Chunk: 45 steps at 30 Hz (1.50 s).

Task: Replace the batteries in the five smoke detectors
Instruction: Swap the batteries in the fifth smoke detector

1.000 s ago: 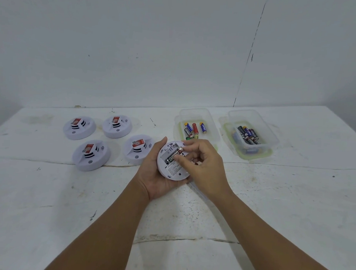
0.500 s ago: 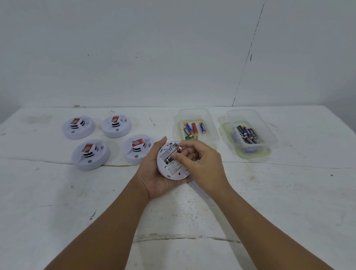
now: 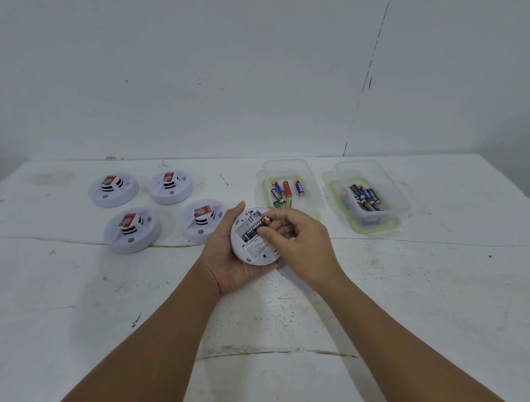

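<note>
One battery (image 3: 254, 229) between right-hand grip (image 3: 298, 247) and detector (image 3: 251, 251).

The brand EVEREADY is being shown in white letters on the black battery (image 3: 254, 229) lying in the back of the held smoke detector (image 3: 253, 248). The same brand is being displayed on black batteries in the right-hand container (image 3: 374, 225). Small print on the detector's back label (image 3: 256, 248) is being rendered too fine to read.
</note>
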### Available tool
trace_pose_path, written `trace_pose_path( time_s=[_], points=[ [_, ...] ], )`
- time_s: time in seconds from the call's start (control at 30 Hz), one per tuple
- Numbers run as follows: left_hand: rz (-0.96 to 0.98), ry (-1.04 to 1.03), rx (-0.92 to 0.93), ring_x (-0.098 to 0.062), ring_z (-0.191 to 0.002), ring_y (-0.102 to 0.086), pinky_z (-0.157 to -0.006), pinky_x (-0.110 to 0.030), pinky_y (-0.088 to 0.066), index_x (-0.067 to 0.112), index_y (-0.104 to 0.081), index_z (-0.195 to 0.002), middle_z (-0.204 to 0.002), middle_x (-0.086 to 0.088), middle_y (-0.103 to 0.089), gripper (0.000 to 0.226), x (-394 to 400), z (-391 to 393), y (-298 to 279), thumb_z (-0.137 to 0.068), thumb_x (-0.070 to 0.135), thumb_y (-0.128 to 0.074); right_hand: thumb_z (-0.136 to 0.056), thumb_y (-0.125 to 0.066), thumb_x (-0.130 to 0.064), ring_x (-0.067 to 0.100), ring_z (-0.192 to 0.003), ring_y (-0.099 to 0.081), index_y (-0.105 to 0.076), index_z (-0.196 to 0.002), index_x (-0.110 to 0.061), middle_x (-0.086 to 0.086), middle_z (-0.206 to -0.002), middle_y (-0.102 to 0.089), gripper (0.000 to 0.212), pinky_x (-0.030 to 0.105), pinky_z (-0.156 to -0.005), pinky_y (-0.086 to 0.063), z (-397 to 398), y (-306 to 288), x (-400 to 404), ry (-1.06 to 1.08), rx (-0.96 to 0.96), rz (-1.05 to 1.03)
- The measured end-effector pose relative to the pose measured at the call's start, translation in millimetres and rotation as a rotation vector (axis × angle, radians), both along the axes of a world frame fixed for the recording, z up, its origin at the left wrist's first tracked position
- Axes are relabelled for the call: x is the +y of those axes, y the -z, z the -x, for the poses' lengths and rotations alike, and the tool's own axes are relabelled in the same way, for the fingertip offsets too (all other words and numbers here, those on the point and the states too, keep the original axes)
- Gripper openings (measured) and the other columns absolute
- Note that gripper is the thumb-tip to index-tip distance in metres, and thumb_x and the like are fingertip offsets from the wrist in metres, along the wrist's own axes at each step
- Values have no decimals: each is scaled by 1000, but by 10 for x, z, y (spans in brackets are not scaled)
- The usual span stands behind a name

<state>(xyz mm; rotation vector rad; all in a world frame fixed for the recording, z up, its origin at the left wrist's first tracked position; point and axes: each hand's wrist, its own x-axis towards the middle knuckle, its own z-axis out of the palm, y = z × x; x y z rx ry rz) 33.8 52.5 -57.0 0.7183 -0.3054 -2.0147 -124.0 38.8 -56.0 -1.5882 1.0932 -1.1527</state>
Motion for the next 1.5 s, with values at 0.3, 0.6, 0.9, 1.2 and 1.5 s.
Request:
trace_pose_path(
  time_s=[0.3,0.6,0.9,1.2,1.5],
  points=[
    [7,12,-6,-34,-136,-56,-115,-55,-39,7,-77,-119,-146,-19,-59,65,0,-7,-6,-99,61,-47,-84,-87,-26,0,-88,-69,-78,-102,-20,-16,-98,-74,20,26,-84,-60,-48,11,28,75,51,30],
    [14,-4,13,-39,-126,-62,-110,-55,-44,8,-75,-120,-144,-21,-59,60,10,10,-15,-99,60,-53,-88,-83,-17,4,-86,-67,-76,-119,-19,-7,-118,-68,31,12,-76,-50,-77,30,127,120,99,160],
    [10,-7,-25,-38,-140,-51,-122,-57,-29,8,-68,-133,-146,-23,-57,63,12,6,1,-98,59,-53,-92,-80,-21,6,-92,-70,-78,-112,-21,-12,-106,-76,21,16,-81,-53,-90,43,160,194,30,137],
    [10,-15,-28,-32,-97,-76,-80,-46,-63,8,-83,-99,-113,-18,-76,63,27,25,-13,-102,55,-42,-90,-80,-17,4,-80,-62,-78,-85,-15,-4,-86,-67,6,15,-73,-48,-208,103,167,271,97,168],
    [-29,-16,-27,-30,-93,-76,-77,-42,-64,5,-79,-110,-112,-17,-75,58,41,4,-3,-100,54,-49,-100,-59,-34,18,-81,-58,-80,-102,-13,0,-87,-56,29,40,-67,-54,-208,189,165,235,380,487]
  ],
)
